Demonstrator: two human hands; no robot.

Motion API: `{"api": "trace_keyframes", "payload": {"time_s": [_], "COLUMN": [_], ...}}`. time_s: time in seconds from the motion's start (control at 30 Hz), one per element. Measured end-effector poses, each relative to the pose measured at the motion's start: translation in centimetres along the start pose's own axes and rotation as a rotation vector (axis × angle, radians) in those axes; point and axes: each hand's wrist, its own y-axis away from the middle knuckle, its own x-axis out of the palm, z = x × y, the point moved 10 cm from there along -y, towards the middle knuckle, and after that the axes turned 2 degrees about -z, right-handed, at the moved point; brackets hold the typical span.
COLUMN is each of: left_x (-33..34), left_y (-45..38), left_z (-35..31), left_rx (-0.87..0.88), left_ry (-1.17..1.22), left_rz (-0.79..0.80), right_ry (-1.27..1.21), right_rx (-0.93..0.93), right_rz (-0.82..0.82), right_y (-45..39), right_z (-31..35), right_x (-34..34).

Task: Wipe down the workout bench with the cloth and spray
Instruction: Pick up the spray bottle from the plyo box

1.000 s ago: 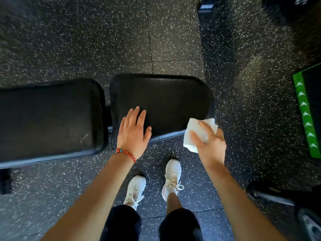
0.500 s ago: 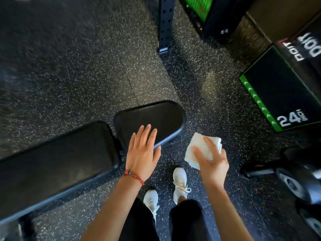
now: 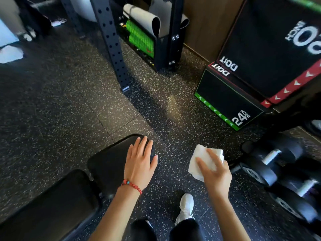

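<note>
Beside "24 INCH" box (image 3: 227, 100), right hand (image 3: 217, 173) grips cloth (image 3: 198, 162); left hand (image 3: 139, 164) open.

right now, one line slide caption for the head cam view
Left hand spread over the bench seat pad, right hand holding a folded white cloth above the speckled floor.

one head-worn view looks steeply down, close over the hands, edges perhaps bent by the lens.
</note>
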Motion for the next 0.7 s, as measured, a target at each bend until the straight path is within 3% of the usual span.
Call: {"api": "trace_keyframes", "payload": {"time_s": [0.17, 0.4, 0.7], "left_x": [-0.2, -1.0, -2.0], "left_y": [-6.2, -14.9, -27.3], "left_z": [-6.8, -15.1, -20.6], "left_rx": [0.030, 0.056, 0.132], "left_ry": [0.005, 0.002, 0.027], "left_rz": [-0.003, 0.004, 0.025], "right_ry": [-0.010, -0.043, -0.104], "right_rx": [-0.022, 0.000, 0.042], "right_rz": [-0.053, -0.008, -0.043], "right_y": [-6.2, -15.7, -27.6], "right_z": [0.2, 1.1, 3.5], "right_x": [-4.7, -8.8, -9.9]}}
